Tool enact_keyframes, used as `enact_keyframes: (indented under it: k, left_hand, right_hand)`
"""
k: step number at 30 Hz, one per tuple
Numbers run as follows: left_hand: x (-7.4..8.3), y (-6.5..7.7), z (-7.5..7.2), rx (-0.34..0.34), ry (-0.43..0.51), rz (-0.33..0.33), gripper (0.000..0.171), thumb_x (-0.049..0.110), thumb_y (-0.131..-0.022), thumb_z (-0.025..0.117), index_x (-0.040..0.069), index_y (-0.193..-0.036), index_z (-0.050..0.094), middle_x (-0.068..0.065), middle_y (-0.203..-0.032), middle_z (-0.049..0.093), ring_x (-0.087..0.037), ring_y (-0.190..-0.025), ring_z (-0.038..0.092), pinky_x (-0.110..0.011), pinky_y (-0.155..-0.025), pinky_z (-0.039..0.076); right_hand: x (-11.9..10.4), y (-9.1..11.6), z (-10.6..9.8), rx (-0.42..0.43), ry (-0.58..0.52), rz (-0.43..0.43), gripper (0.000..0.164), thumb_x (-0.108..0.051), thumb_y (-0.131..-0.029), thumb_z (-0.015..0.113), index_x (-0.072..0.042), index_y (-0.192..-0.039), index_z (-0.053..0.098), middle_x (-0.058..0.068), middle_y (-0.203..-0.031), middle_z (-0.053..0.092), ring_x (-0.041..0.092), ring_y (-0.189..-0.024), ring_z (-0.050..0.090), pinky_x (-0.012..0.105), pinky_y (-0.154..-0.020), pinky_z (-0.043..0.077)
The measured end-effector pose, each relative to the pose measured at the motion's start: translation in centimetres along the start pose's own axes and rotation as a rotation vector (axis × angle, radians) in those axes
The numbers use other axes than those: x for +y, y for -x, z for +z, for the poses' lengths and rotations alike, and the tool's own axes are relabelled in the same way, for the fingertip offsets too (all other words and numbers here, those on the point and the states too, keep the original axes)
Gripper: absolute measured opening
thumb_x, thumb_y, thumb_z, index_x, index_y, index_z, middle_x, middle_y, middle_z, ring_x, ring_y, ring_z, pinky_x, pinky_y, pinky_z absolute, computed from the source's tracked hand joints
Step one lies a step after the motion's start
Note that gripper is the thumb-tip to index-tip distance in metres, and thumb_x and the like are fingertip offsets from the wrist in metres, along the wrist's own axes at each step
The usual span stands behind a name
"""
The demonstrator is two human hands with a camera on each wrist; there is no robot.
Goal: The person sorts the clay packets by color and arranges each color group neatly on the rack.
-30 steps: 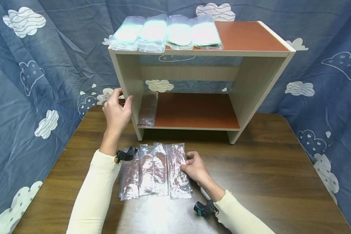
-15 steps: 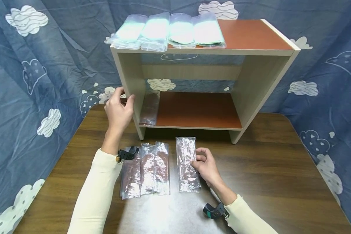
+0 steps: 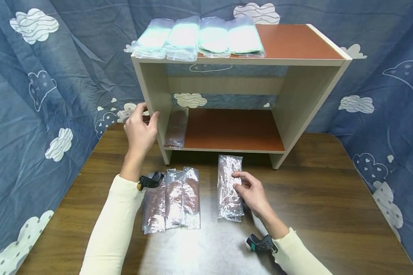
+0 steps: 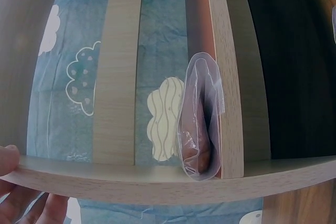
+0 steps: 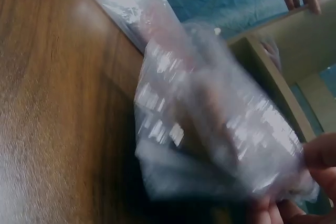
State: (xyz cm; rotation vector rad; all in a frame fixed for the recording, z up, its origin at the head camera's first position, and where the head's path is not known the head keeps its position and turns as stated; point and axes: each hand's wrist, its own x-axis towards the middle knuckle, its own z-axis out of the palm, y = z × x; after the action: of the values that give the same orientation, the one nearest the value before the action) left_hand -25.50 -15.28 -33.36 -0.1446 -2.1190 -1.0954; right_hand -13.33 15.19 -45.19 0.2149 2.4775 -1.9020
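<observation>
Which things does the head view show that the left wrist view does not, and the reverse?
Only the head view shows the right hand and the row of clear bags on top of the shelf unit. Only the left wrist view looks straight at the near end of the packet on the lower shelf. Both show the left hand gripping the shelf unit's side, that packet and the blue curtain.

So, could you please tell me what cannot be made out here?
Right wrist view: detailed contents of the clear plastic packet in the right hand, blurred by motion.
Left wrist view: most of the left hand, cut off by the frame edge.
Head view: part of the flat reddish plastic packet, hidden behind the black left-wrist strap.
Head view: detail on the four pale plastic packets, washed out by glare.
</observation>
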Motion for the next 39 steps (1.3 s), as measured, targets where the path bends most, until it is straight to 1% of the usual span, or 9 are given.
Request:
enact_keyframes:
  k: [3, 8, 11, 17, 20, 24, 28, 33, 39]
  left_hand:
    - [0.0, 0.0, 0.0, 0.004, 0.005, 0.001, 0.028, 0.019, -0.086, 0.069, 0.003, -0.109, 0.067, -0.015, -0.107, 0.075, -0.036, -0.089, 0.073, -0.055, -0.080, 0.044]
    - [0.0, 0.1, 0.0, 0.003, 0.005, 0.011, 0.028, 0.019, -0.086, 0.069, 0.003, -0.109, 0.067, -0.015, -0.107, 0.075, -0.036, -0.088, 0.072, -0.055, -0.079, 0.045]
    - [0.0, 0.2, 0.0, -0.003, 0.006, 0.013, 0.028, 0.020, -0.087, 0.068, 0.004, -0.109, 0.067, -0.016, -0.107, 0.075, -0.035, -0.087, 0.073, -0.055, -0.079, 0.045]
    - [-0.2, 0.1, -0.1, 0.001, -0.003, 0.010, 0.028, 0.019, -0.086, 0.069, 0.003, -0.110, 0.066, -0.016, -0.108, 0.075, -0.035, -0.087, 0.073, -0.055, -0.080, 0.045]
    - [-0.2, 0.1, -0.1, 0.006, -0.003, 0.008, 0.029, 0.019, -0.086, 0.070, 0.003, -0.110, 0.066, -0.016, -0.108, 0.075, -0.035, -0.088, 0.073, -0.055, -0.080, 0.045]
    - [-0.1, 0.0, -0.1, 0.010, -0.003, 0.015, 0.029, 0.018, -0.085, 0.070, 0.002, -0.110, 0.066, -0.016, -0.108, 0.075, -0.036, -0.087, 0.073, -0.055, -0.079, 0.045]
    - [0.1, 0.0, -0.1, 0.013, -0.001, 0.023, 0.028, 0.017, -0.086, 0.069, 0.002, -0.109, 0.066, -0.015, -0.108, 0.075, -0.036, -0.086, 0.074, -0.055, -0.078, 0.046]
    - [0.2, 0.0, -0.1, 0.016, 0.000, 0.026, 0.028, 0.017, -0.086, 0.069, 0.002, -0.109, 0.066, -0.016, -0.108, 0.075, -0.037, -0.089, 0.073, -0.055, -0.079, 0.045]
    - [0.2, 0.1, -0.1, 0.007, 0.002, 0.024, 0.028, 0.017, -0.086, 0.069, 0.001, -0.109, 0.066, -0.017, -0.109, 0.074, -0.038, -0.096, 0.071, -0.056, -0.081, 0.044]
  right_hand:
    - [-0.1, 0.0, -0.4, -0.017, 0.029, -0.001, 0.037, 0.003, -0.087, 0.064, -0.005, -0.122, 0.065, 0.021, -0.131, 0.061, 0.011, -0.091, 0.064, 0.018, -0.075, 0.051]
    - [-0.4, 0.0, -1.1, -0.024, 0.032, -0.018, 0.036, 0.003, -0.087, 0.064, -0.005, -0.123, 0.065, 0.022, -0.126, 0.062, 0.002, -0.073, 0.057, 0.018, -0.065, 0.048]
    - [-0.9, 0.2, -1.5, -0.017, 0.038, -0.033, 0.036, 0.002, -0.087, 0.065, -0.006, -0.122, 0.065, 0.021, -0.123, 0.062, 0.003, -0.069, 0.053, 0.018, -0.062, 0.046]
    - [-1.6, 0.7, -1.8, -0.021, 0.064, -0.077, 0.036, 0.002, -0.086, 0.066, -0.006, -0.121, 0.067, 0.019, -0.118, 0.063, 0.004, -0.071, 0.049, 0.018, -0.062, 0.044]
    - [-1.7, 1.1, -2.0, -0.031, 0.075, -0.110, 0.034, 0.002, -0.086, 0.067, -0.005, -0.120, 0.067, 0.019, -0.118, 0.065, 0.004, -0.075, 0.052, 0.018, -0.065, 0.046]
    - [-1.9, 1.6, -2.4, -0.037, 0.071, -0.174, 0.032, 0.003, -0.086, 0.067, -0.002, -0.118, 0.067, 0.020, -0.119, 0.065, 0.003, -0.081, 0.057, 0.017, -0.071, 0.050]
    - [-2.2, 1.7, -3.1, -0.033, 0.070, -0.246, 0.032, 0.005, -0.086, 0.067, 0.000, -0.117, 0.067, 0.019, -0.115, 0.064, 0.001, -0.080, 0.056, 0.017, -0.070, 0.050]
    - [-2.9, 1.3, -4.0, -0.028, 0.129, -0.305, 0.031, 0.003, -0.087, 0.068, -0.002, -0.117, 0.067, 0.015, -0.113, 0.064, 0.002, -0.080, 0.053, 0.016, -0.072, 0.048]
    - [-4.5, -0.1, -4.4, -0.033, 0.168, -0.324, 0.031, 0.001, -0.088, 0.067, -0.002, -0.119, 0.066, 0.016, -0.114, 0.065, 0.002, -0.083, 0.053, 0.015, -0.074, 0.047]
